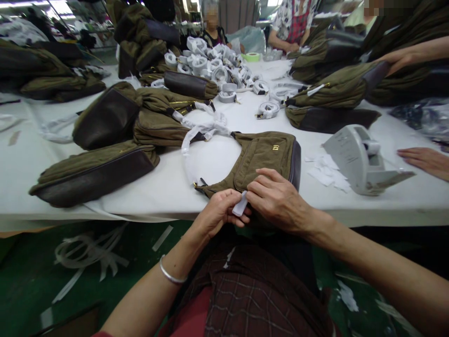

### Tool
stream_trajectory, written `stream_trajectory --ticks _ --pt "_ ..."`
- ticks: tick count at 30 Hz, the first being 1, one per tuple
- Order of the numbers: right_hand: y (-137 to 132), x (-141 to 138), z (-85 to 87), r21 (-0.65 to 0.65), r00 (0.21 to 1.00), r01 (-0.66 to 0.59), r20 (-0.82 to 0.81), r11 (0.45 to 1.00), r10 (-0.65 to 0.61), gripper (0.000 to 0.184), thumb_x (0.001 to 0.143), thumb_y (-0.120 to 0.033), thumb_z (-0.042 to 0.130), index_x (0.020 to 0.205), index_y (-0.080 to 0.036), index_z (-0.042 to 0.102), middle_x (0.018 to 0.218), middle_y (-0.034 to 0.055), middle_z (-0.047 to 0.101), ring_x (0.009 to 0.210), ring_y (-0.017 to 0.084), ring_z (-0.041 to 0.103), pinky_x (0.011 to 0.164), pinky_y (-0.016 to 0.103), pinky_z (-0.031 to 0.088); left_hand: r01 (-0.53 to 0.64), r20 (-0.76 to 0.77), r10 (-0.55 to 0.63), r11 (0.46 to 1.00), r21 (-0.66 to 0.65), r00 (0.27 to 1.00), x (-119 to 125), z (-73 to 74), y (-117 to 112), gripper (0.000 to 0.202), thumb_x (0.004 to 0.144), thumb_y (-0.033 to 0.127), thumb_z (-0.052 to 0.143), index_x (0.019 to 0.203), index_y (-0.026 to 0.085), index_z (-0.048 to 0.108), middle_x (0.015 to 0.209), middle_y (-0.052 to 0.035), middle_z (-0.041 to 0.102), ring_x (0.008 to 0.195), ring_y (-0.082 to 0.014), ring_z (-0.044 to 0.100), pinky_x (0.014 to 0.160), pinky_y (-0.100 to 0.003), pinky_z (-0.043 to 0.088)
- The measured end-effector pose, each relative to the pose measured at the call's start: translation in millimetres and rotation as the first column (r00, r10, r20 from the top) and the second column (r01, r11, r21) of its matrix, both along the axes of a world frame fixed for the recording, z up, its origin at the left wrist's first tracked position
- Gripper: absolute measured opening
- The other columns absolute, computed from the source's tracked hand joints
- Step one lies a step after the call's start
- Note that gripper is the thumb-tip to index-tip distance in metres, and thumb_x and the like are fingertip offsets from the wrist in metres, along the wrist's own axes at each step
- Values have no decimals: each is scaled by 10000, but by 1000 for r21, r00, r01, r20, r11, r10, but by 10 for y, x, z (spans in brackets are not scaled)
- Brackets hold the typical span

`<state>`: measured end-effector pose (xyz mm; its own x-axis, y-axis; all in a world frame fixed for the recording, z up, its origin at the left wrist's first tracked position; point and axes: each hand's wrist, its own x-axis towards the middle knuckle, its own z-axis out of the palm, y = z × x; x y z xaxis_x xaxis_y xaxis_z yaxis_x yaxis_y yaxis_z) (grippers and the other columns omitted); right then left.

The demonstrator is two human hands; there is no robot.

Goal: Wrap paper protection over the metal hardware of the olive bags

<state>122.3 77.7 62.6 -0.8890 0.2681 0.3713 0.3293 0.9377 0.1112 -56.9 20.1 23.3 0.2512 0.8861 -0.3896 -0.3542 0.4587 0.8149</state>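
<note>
At the table's near edge: white strip between two hands

Near side of table (175,199): the left hand (221,206) pinches a small white strip (240,207), thumb and fingers together on it; strip slants downward over the fingers. Right hand (277,199) meets it from the other side, fingers curled and close together, tips at the strip's upper end; cannot tell whether they clamp it too.

Bag (257,164), olive, lies flat just beyond the hands, gold emblem (275,148) facing up. Its white-wrapped strap (185,152) loops out leftward. Right hand partly covers the bag's near edge; contact unclear.

Right of bag: white scraps (328,174), then a grey dispenser (358,161). Beyond that, a co-worker's hand (424,160) rests palm down.

Left: more bags (94,175). Farther back, coiled straps (199,63) in a heap. Loose strips (84,252) lie on the green floor.
</note>
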Motion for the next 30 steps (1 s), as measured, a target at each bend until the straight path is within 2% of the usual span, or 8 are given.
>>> stream_trajectory --ticks 6,11,17,21,25,27,30 --pt "30 -17 -9 -25 999 -39 -17 999 39 292 966 -162 406 791 -178 639 751 46 599 748 181 490 1031 420 346 -9 -59 10 1000 16 998 -16 26 -40 324 756 409 730 845 135 582 720 -51 703 530 -113 655 457 -176 531" --pt "62 -27 5 -19 996 -88 -13 996 87 273 973 -158 395 868 -174 647 767 41 610 749 183 489 1029 423 348 -41 -138 48 998 51 989 -20 -11 -32 356 735 437 753 787 133 576 619 -5 651 439 -73 578 418 -160 488" --pt "98 -46 -50 -9 989 -133 -64 991 132 294 979 -154 389 825 -175 638 727 33 587 725 180 478 992 418 365 -33 -71 35 999 23 997 -65 -61 34 368 689 432 787 734 143 564 555 33 594 361 -39 472 340 -127 381" --pt "104 -91 -35 35 994 -110 -18 993 111 290 977 -138 384 774 -170 589 727 34 563 717 179 464 906 384 388 -30 -28 30 999 12 999 -97 -79 42 396 707 459 774 680 141 539 519 43 548 339 -18 410 324 -113 313" --pt "119 -145 -22 78 995 -96 44 992 92 245 965 -132 416 763 -170 550 735 34 541 705 178 450 797 350 385 -1 17 2 1000 -27 1000 -131 -101 54 401 714 485 763 720 135 566 571 14 597 374 -41 479 360 -134 385" --pt "115 -159 -25 91 994 -97 68 991 91 227 962 -133 424 774 -169 547 742 32 540 707 179 451 804 355 378 2 -10 -2 999 -35 1000 -130 -95 52 441 690 524 772 744 130 581 612 -10 631 415 -59 531 392 -147 427" --pt "102 -152 -29 69 992 -84 100 994 77 202 955 -144 441 786 -173 548 751 28 547 716 180 455 823 359 370 -23 -92 21 1000 -17 996 -92 -88 43 496 661 583 769 704 136 557 592 -13 633 403 -50 516 384 -135 390"
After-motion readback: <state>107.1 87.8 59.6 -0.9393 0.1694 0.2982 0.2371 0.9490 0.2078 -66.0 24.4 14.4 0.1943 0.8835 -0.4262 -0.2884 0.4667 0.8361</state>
